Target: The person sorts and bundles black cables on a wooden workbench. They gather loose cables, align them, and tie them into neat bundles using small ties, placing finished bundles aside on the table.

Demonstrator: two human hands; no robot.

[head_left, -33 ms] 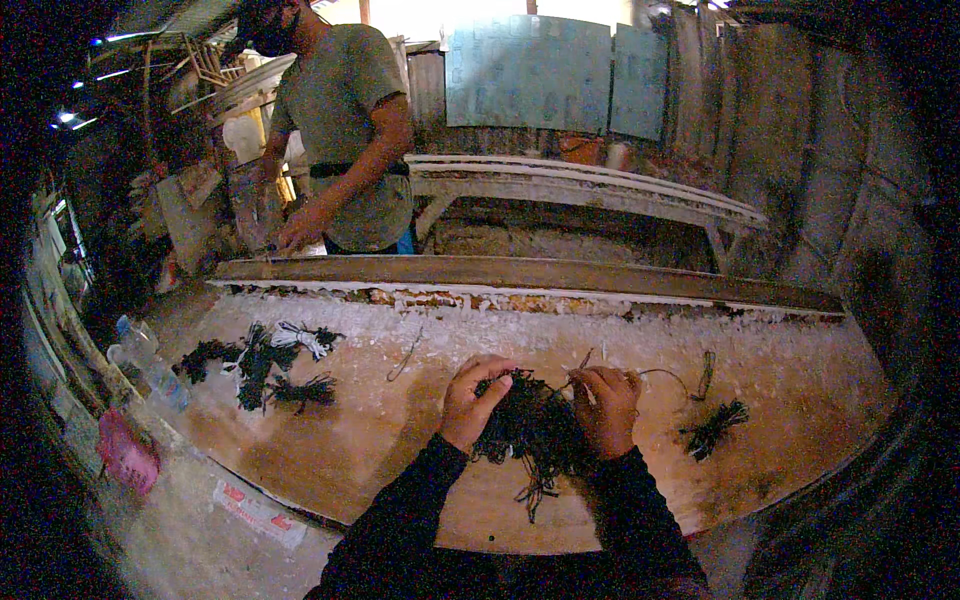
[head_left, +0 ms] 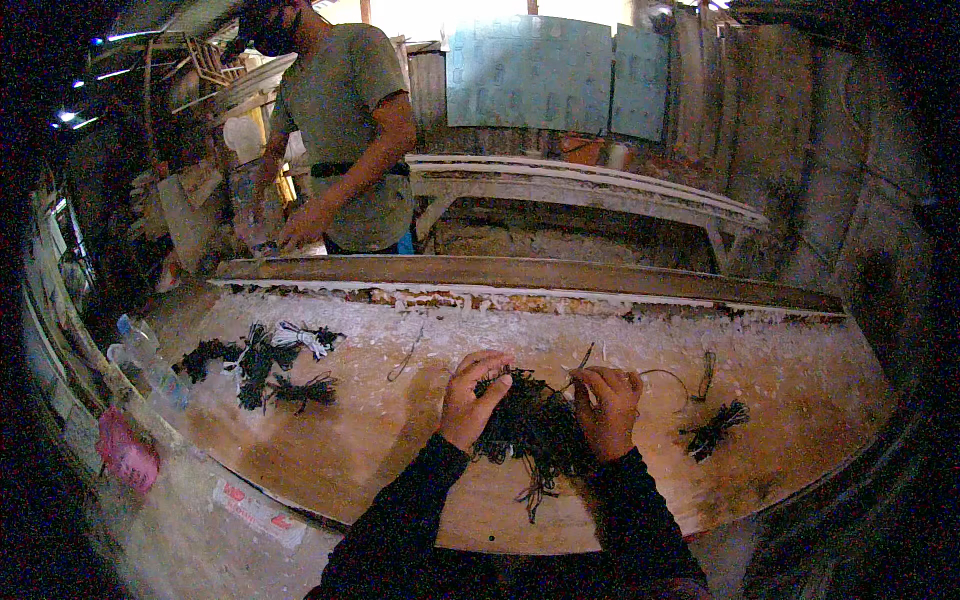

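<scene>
Well to the left of the two hands' grip on the dark tangle, at the worktop's near left edge, lies a small pink packet (head_left: pixel 126 452), crumpled and soft-edged; between it and the grip, lower on the pale ledge, a long white label (head_left: pixel 258 513) with red marks lies flat and slanted. Up and left of the pink packet, two clear plastic bottles (head_left: pixel 150 362) lie side by side, well apart from the grip, one with a blue cap; any labels on them are too small to tell.

Long black sleeves to the wrists, bare left hand (head_left: pixel 472 400) and right hand (head_left: pixel 607 408)
</scene>
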